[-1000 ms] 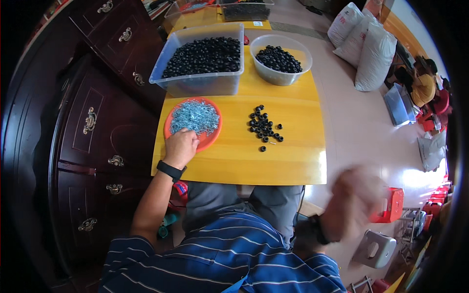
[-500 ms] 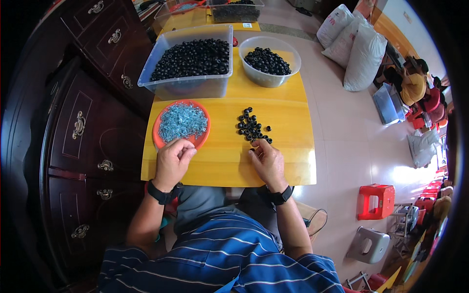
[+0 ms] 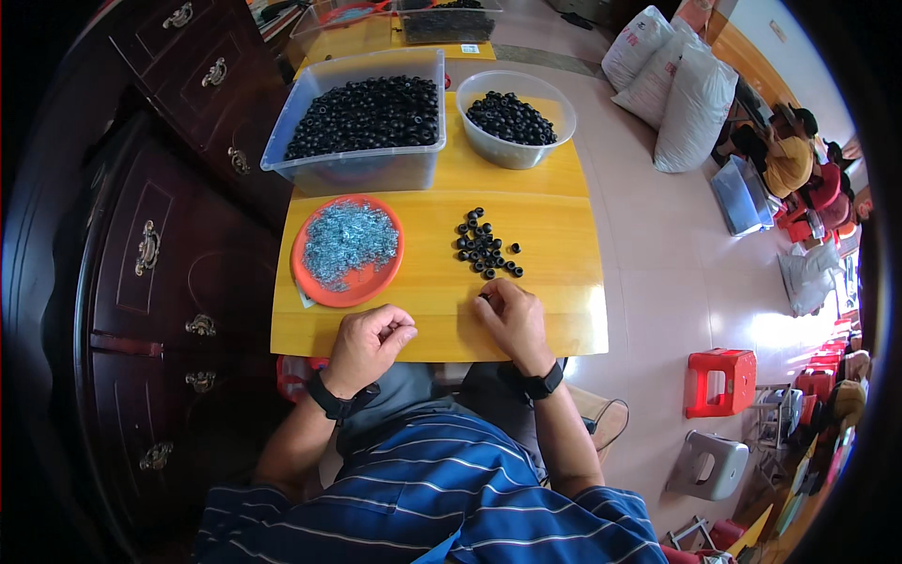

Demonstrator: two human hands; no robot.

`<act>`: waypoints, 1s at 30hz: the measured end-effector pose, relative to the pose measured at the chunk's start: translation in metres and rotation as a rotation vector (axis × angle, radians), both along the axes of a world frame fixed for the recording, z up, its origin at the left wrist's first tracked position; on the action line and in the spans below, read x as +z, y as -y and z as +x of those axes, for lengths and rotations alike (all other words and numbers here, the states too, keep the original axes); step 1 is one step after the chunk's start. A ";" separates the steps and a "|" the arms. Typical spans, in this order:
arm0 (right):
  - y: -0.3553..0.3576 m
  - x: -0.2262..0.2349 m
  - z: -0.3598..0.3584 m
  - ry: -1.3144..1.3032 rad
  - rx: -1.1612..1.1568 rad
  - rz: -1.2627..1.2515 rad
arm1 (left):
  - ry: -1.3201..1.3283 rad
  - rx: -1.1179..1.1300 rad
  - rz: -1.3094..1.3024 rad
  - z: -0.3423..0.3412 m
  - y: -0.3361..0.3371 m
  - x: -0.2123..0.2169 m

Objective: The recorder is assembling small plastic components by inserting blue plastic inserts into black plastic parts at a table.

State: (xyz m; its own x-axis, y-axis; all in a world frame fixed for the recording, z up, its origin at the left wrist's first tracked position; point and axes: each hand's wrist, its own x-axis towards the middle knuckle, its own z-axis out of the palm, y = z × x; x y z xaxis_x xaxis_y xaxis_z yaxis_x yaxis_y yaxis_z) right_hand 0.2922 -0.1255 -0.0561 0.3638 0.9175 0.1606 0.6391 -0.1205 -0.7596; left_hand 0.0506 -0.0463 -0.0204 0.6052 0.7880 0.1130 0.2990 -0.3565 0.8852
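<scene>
My left hand [image 3: 374,340] is above the table's near edge, just below an orange-red plate [image 3: 351,289]. Its fingertips are pinched together; whatever may be between them is too small to make out. Heaped on the plate are small, thin silvery-blue pieces [image 3: 349,240]. My right hand [image 3: 517,321] is closed too, thumb and forefinger on a small black round piece [image 3: 485,297], mostly hidden by the fingers. Just beyond that hand lies a loose group of black round pieces with holes [image 3: 479,246], several of them standing apart at the right.
At the table's far side stand a clear rectangular bin [image 3: 357,172] and a clear round bowl [image 3: 517,155], both holding black pieces. Dark wooden cabinets [image 3: 141,310] line the left. White sacks [image 3: 693,108], a red stool [image 3: 722,383], a grey stool [image 3: 709,465] and other people are on the right.
My left hand has come away from the plate's near rim, moving toward me and to the right. My right hand has stayed nearly in place, slightly nearer me.
</scene>
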 end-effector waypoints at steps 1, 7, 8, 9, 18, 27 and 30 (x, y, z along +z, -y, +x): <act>0.004 -0.004 0.000 0.000 -0.007 -0.002 | 0.010 -0.017 -0.041 0.002 0.002 0.002; 0.032 -0.005 -0.003 -1.225 0.105 -0.036 | 0.067 -0.102 -0.081 0.026 0.012 0.010; 0.035 -0.008 -0.004 -1.440 0.125 -0.013 | 0.077 -0.119 -0.105 0.032 0.013 0.010; 0.037 -0.011 -0.005 -1.655 0.145 0.013 | 0.074 -0.125 -0.108 0.038 0.015 0.010; 0.035 -0.022 -0.013 -2.064 0.285 0.116 | 0.177 -0.105 -0.030 0.068 0.016 0.012; 0.034 -0.034 -0.018 -2.019 0.344 0.108 | 0.140 -0.159 0.069 0.077 0.020 0.024; 0.033 -0.034 -0.023 -1.950 0.298 0.086 | 0.062 -0.179 0.229 0.075 0.018 0.014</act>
